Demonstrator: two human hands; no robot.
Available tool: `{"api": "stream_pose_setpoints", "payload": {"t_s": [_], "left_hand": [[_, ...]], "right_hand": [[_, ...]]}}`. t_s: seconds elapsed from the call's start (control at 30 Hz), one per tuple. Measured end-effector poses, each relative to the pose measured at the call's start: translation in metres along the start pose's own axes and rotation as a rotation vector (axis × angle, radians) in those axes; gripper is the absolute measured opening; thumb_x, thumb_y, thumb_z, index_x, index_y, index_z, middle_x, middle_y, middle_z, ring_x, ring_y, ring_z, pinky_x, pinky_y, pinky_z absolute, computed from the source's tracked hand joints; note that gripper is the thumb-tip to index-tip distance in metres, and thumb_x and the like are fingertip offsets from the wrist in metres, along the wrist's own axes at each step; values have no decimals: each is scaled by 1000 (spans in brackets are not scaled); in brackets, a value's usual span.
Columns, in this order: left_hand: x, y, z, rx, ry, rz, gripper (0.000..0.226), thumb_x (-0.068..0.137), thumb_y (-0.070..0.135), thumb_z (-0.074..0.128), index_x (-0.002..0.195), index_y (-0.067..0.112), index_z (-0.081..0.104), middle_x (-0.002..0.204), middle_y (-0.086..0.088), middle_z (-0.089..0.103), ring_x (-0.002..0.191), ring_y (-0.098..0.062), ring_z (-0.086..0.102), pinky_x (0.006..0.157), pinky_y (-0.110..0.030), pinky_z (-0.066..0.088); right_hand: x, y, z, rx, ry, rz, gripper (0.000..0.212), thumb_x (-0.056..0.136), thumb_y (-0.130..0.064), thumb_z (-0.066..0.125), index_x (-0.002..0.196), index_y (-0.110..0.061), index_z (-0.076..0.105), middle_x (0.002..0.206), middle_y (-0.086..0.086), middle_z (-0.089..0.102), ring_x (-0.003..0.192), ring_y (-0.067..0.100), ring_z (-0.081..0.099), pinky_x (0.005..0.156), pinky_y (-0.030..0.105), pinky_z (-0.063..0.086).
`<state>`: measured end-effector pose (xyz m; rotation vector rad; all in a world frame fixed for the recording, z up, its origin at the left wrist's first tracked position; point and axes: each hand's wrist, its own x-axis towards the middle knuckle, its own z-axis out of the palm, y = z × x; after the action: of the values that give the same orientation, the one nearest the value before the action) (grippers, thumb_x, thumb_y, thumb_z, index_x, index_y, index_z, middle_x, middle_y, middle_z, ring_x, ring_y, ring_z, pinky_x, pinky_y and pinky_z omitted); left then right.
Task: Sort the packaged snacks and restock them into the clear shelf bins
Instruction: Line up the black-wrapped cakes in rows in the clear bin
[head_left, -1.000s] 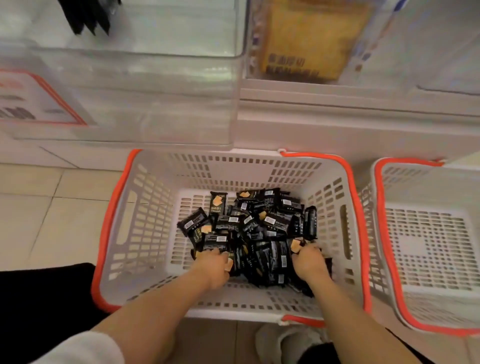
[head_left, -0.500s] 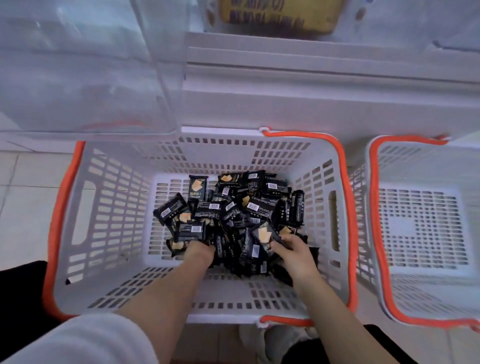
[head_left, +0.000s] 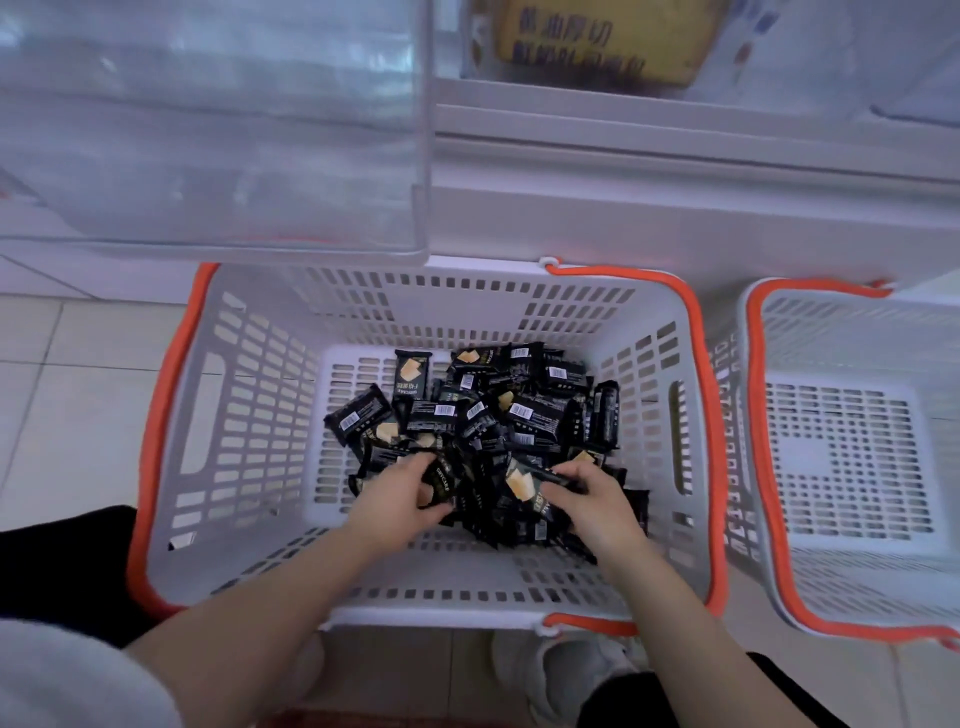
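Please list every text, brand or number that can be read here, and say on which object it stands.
"DRYCARE": on the black snack packet under the left hand.
"厚切": on the yellow package in the upper shelf bin; its other characters are blurred.
Barcode stickers and print on the other black packets: too small to read.
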<state>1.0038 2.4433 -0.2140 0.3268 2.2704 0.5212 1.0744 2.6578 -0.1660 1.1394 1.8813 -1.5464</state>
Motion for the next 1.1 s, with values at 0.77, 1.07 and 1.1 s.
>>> {"api": "stream_pose_setpoints", "payload": {"t_s": [0.77,1.07,1.1], "left_hand": [[-23,-15,-21,-423,91,-102,24,83,36,64,97,29,46,70,7,63,50,-1,59,41,-14,44],[-35,-22,-31,-844,64,-261,36,86,38,60,112,12,57,103,0,68,95,-15,63,85,-30,44],[-36,-17,-36,-919,62,-256,37,86,36,61,113,11,57,99,-1,70,92,-16,65,84,-31,46]], "right_hand": [[34,15,36,-1296,-168,-424,87,90,-28,58,150,-10,-2,158,7,-2,146,21,3,118,36,12],[29,-2,42,-749,-85,-319,44,93,-17,50,136,-10,41,124,11,56,99,19,57,84,27,48],[23,-8,42,-557,-52,-263,35,94,-18,50,128,-13,49,113,8,62,86,16,61,76,26,51]]}}
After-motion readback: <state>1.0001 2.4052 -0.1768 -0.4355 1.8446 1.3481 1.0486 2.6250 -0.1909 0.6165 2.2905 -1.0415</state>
